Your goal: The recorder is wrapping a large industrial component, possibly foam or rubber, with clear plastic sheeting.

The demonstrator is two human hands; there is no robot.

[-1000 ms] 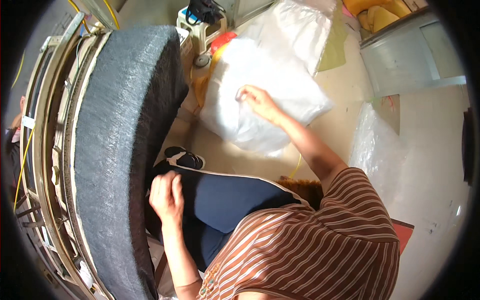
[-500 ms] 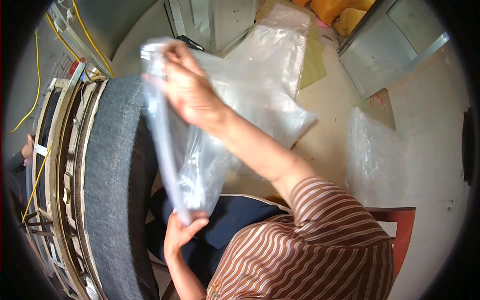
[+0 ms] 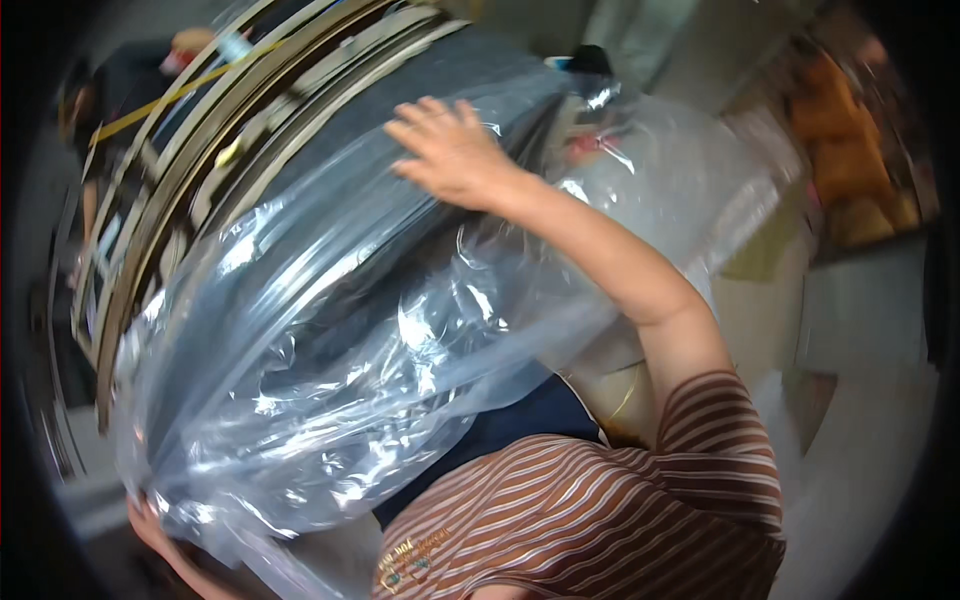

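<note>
A large clear plastic sheet [image 3: 420,340], shiny and creased, spreads over the dark grey padded surface [image 3: 400,75] and down over my lap. My right hand [image 3: 455,155] lies on its upper part with the fingers spread, holding nothing. At the lower left my left hand [image 3: 150,525] is closed at the sheet's gathered end, its fingertips partly hidden by the plastic. The sheet's far end trails to the right of my right arm, where a small red patch shows through it.
Curved pale rails [image 3: 160,240] run along the far side of the padded surface. A person [image 3: 190,45] is beyond them at the upper left. Orange bundles [image 3: 840,150] sit at the upper right. More clear plastic [image 3: 745,150] lies on the floor.
The plastic sheet went from a raised, folded strip to lying spread over the padded surface. My right hand opened and flattened; my left moved outward to the left. The view turned left.
</note>
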